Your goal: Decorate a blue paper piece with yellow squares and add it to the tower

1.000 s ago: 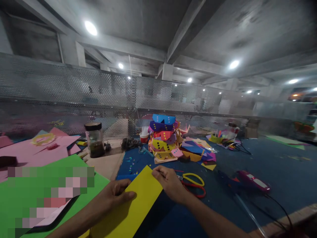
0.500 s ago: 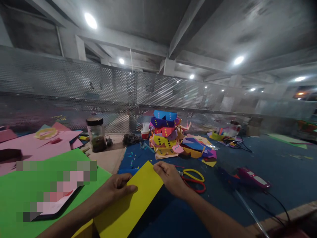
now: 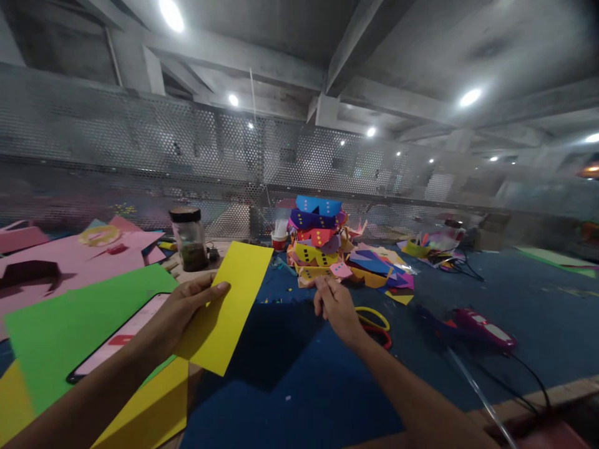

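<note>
Yellow sheet [image 3: 238,299] swings left and clear of the right hand [image 3: 339,312]

Half a second ago both hands gripped the sheet; now only the left hand [image 3: 194,302] has it, pinching its left edge with the thumb on the face towards the camera. The sheet is tilted, raised above the blue bench [image 3: 290,380], on which a dark shadow falls to its right. The right hand is apart from it, fingers curled in and thumb near the forefinger; whether anything small sits between the fingertips, I cannot tell.

Just beyond the right wrist show the yellow and red handles of the scissors [image 3: 384,320]. Behind that hand stands a stack of coloured paper pieces [image 3: 316,237]. Beside the left forearm a phone [image 3: 121,340] lies on a green sheet [image 3: 56,330], and a second yellow sheet [image 3: 154,399] lies nearer the camera. Farther right is a magenta glue gun [image 3: 489,328].
</note>
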`<state>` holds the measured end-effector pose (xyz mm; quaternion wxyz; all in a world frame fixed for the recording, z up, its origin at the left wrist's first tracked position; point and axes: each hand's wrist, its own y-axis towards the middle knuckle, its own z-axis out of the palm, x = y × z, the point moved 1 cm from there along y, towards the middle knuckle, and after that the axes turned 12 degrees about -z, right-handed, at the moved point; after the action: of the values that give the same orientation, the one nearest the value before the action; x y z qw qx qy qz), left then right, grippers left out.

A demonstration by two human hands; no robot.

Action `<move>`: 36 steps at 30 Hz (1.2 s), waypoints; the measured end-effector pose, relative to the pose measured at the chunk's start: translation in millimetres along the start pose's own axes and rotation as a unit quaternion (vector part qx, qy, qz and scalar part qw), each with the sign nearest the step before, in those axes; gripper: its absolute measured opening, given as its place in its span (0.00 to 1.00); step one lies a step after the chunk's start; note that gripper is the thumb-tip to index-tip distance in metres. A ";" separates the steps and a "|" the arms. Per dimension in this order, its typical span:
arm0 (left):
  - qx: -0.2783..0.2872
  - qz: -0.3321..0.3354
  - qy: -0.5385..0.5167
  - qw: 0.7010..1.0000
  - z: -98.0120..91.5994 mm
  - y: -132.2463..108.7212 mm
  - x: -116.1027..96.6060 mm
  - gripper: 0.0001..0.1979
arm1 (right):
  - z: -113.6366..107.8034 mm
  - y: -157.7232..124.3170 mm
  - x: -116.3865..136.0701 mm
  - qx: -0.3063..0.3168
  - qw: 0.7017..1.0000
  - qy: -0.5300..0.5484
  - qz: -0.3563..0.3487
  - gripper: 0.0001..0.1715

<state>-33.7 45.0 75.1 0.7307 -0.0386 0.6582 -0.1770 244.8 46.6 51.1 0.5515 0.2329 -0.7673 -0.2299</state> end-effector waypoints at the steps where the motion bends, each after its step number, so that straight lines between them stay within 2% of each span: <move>1: 0.002 -0.001 0.000 1.000 -0.1 0.8 0.8 0.20 | 1.0 -0.3 0.0 0.002 1.000 -0.001 0.003 0.26; 5: 0.036 -0.004 0.021 0.999 6.4 -0.5 5.2 0.20 | 3.3 -1.3 3.7 0.016 0.999 0.026 0.008 0.27; 8: 0.080 -0.018 0.072 0.994 17.1 -4.1 12.2 0.18 | 6.8 -4.1 7.6 0.062 0.994 0.086 0.013 0.28; 11: 0.100 -0.036 0.120 0.987 26.3 -6.2 20.3 0.17 | 13.0 -8.7 8.3 0.102 0.987 0.118 0.040 0.24; 15: 0.113 -0.046 0.129 0.984 33.4 -6.2 26.4 0.19 | 20.2 -14.0 5.2 0.113 0.989 0.074 0.062 0.18; 20: 0.127 -0.045 0.134 0.982 33.6 -5.4 29.5 0.17 | 22.0 -15.8 5.4 0.146 0.986 0.063 0.054 0.19; 23: 0.118 -0.054 0.114 0.985 26.3 -6.5 25.6 0.18 | 13.0 -8.6 9.2 0.141 0.989 0.033 0.024 0.23; 26: 0.105 -0.049 0.059 0.992 15.9 -8.3 14.7 0.22 | -7.2 2.6 14.0 0.125 0.988 -0.086 -0.015 0.21; 28: 0.104 -0.035 0.029 0.994 10.8 -9.3 7.6 0.24 | -25.2 6.0 15.0 0.142 0.964 -0.223 -0.020 0.16; 30: 0.127 -0.022 0.024 0.991 9.2 -9.6 4.6 0.23 | -44.6 3.1 12.6 0.191 0.905 -0.380 -0.016 0.13; 32: 0.169 -0.022 0.049 0.984 11.2 -9.3 7.7 0.19 | -63.8 -5.5 6.8 0.236 0.841 -0.486 0.012 0.12; 34: 0.209 -0.031 0.094 0.973 15.0 -8.6 14.9 0.13 | -79.8 -16.0 0.7 0.249 0.820 -0.514 0.040 0.11; 36: 0.238 -0.034 0.133 0.961 18.3 -8.3 22.1 0.10 | -87.9 -24.5 -2.1 0.251 0.818 -0.514 0.056 0.10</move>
<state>-15.9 27.2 59.0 0.6181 0.1381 0.6867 -0.3567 331.7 20.2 59.8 0.0112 0.1682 -0.9821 -0.0847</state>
